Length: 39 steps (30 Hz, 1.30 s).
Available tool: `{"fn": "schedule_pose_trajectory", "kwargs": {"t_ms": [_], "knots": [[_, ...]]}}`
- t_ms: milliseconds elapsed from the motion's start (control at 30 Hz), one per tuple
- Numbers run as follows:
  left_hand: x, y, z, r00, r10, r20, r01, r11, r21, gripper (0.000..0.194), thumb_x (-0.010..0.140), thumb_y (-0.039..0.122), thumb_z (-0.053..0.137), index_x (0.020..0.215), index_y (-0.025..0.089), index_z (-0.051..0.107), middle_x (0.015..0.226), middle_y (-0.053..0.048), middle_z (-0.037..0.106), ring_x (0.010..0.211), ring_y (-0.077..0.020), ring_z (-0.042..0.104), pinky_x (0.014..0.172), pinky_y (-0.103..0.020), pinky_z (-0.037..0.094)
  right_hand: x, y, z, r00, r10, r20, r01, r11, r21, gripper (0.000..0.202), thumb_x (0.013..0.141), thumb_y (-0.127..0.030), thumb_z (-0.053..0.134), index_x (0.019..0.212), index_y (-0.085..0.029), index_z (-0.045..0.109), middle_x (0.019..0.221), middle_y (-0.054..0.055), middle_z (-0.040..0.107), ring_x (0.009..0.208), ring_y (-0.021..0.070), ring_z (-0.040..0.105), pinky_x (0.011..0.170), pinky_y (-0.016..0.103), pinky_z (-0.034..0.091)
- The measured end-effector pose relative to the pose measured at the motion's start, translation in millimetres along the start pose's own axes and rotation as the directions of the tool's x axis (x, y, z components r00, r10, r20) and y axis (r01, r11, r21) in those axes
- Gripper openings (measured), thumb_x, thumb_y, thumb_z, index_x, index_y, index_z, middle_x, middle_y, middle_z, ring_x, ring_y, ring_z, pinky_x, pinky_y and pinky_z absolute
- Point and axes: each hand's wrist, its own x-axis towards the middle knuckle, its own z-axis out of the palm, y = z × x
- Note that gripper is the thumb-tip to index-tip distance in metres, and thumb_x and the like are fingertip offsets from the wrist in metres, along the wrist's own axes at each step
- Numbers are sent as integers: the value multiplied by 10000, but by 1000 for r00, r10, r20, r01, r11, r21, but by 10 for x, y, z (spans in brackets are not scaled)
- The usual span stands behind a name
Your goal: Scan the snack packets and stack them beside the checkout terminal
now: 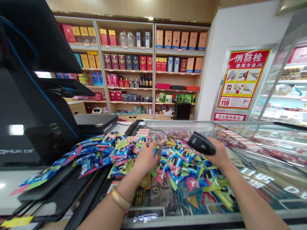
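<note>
1. While the right hand (219, 153) is gripping a black handheld scanner (201, 143), the left hand (147, 155) is reaching among the packets with bent fingers; whether it is pinching one, I cannot tell.
2. A gold-coloured bracelet (120, 198) is circling the left wrist.
3. Blue, pink and green packets are lying in two heaps: the right heap (176, 161) is spreading below the scanner, over the glass top (268, 153) of a chest freezer; the left heap (115, 147) is trailing from beside the left hand toward a black terminal (48, 111).
4. The terminal is standing on a white worktop (11, 182), left of the freezer.
5. Farther out, shelves (154, 80) are holding boxes and bottles; a red poster (244, 78) is hanging on the wall at right.
</note>
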Motion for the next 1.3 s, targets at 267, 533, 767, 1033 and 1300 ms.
{"fn": "schedule_pose_trajectory", "kwargs": {"t_ms": [267, 533, 767, 1033, 1300], "knots": [[208, -29, 4, 933, -272, 234, 236, -24, -971, 185, 751, 182, 633, 928, 165, 580, 789, -12, 618, 664, -117, 602, 613, -228, 493, 27, -66, -25, 999, -40, 15, 39, 999, 20, 109, 743, -327, 587, 752, -219, 599, 656, 29, 611, 606, 198, 599, 566, 303, 482], [156, 3, -32, 927, -188, 324, 288, -192, -938, 269, 893, 260, 479, 1122, 157, 577, 919, -76, 683, 643, -140, 639, 582, -274, 515, 29, -208, -7, 988, -114, 107, 106, 991, 77, 167, 725, -270, 568, 875, -227, 628, 818, 57, 675, 770, 237, 643, 711, 344, 498], [109, 105, -14, 940, -226, 256, 240, -98, -966, 315, 888, 254, 490, 1181, 181, 577, 985, -73, 690, 678, -137, 647, 535, -233, 502, 86, -394, -19, 953, -177, 245, 150, 981, 125, 135, 743, -255, 568, 859, -210, 622, 741, 35, 635, 708, 187, 598, 671, 294, 443], [86, 136, -12, 942, -237, 239, 225, -84, -971, 337, 806, 258, 609, 1129, 166, 622, 989, -62, 695, 655, -114, 624, 538, -204, 488, 84, -430, 5, 931, -194, 310, 168, 980, 110, 69, 731, -233, 577, 792, -200, 577, 692, 24, 575, 663, 172, 525, 645, 290, 397], [74, 134, 0, 964, -152, 218, 213, -48, -976, 439, 746, 206, 534, 1169, 138, 627, 963, -55, 712, 778, -146, 641, 625, -213, 503, 76, -347, -7, 963, -197, 183, 180, 978, 106, 122, 742, -264, 561, 841, -206, 602, 764, 49, 646, 706, 199, 602, 684, 322, 459]]}}
